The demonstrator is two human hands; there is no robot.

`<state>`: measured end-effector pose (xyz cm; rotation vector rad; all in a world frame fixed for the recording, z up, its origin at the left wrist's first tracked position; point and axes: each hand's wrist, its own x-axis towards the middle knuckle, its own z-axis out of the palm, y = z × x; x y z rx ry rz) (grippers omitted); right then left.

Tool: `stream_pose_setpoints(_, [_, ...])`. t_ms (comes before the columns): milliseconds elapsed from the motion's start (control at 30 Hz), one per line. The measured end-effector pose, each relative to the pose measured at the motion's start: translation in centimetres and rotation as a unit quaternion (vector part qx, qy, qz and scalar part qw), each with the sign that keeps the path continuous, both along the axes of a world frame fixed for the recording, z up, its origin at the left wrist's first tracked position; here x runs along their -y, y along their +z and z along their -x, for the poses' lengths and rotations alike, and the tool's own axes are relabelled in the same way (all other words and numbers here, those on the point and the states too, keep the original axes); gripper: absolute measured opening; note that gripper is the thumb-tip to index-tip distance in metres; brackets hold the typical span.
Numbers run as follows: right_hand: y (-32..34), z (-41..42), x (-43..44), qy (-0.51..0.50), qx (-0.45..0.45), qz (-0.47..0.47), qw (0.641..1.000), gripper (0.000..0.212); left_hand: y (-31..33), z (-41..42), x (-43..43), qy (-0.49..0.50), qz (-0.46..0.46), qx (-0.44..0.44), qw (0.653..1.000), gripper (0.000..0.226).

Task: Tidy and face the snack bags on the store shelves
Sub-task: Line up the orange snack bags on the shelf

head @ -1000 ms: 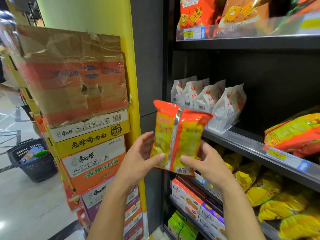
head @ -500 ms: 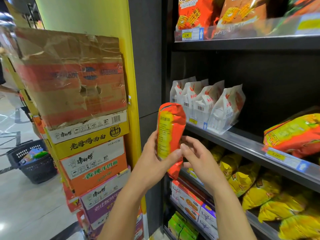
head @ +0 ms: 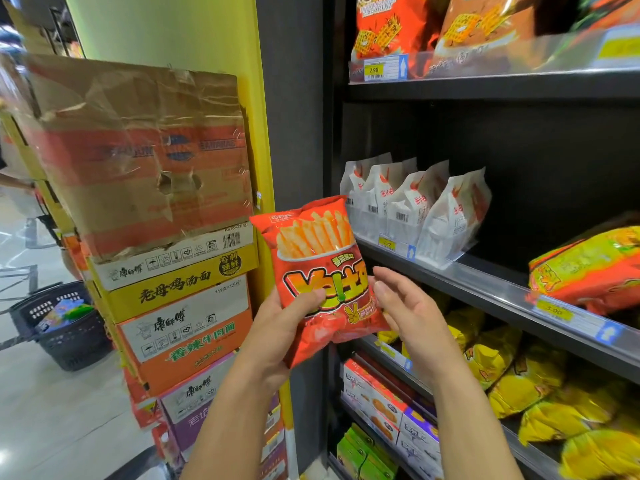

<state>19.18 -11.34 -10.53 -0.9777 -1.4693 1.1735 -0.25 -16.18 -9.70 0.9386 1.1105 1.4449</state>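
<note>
A red fries snack bag (head: 318,268) is upright in front of the shelf's left end, its printed front facing me. My left hand (head: 277,327) grips its lower left part, thumb across the front. My right hand (head: 405,306) is beside the bag's right edge with fingers relaxed, its fingertips at or just off the bag. On the middle shelf (head: 485,289) stand several white bags (head: 415,206); a bag of the same red and yellow kind (head: 588,268) lies at the right.
Yellow bags (head: 519,375) fill the shelf below, boxed snacks (head: 381,410) sit lower. Orange bags (head: 391,26) line the top shelf. Stacked noodle cartons (head: 166,265) stand left of a yellow pillar (head: 242,64). A black basket (head: 65,327) sits on the floor.
The bag has been turned from its back, through edge-on, to front facing me. My right hand has let go of it and opened beside it.
</note>
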Motion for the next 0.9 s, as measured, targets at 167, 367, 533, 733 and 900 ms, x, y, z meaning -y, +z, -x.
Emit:
stream_pose_setpoints(167, [0.5, 0.7, 0.5, 0.051, -0.031, 0.033, 0.998, 0.059, 0.3, -0.4, -0.2, -0.017, -0.012, 0.009, 1.0, 0.048])
stream_pose_setpoints(367, [0.9, -0.2, 0.5, 0.037, -0.06, 0.024, 0.997, 0.05, 0.4, -0.9, -1.1, -0.037, -0.014, -0.005, 0.999, 0.058])
stream_pose_setpoints(533, [1.2, -2.2, 0.1, 0.019, -0.048, 0.011, 0.999, 0.05, 1.1, -2.2, -2.1, -0.044, -0.021, -0.015, 0.999, 0.058])
stream_pose_setpoints(733, [3.1, -7.3, -1.0, -0.069, 0.025, -0.03, 0.997, 0.054, 2.9, -6.2, -4.2, -0.039, -0.07, -0.058, 0.995, 0.055])
stream_pose_setpoints(900, [6.3, -13.9, -2.2, -0.2, 0.269, -0.156, 0.929, 0.057, 4.9, -11.5, -6.9, -0.026, -0.121, -0.099, 0.987, 0.044])
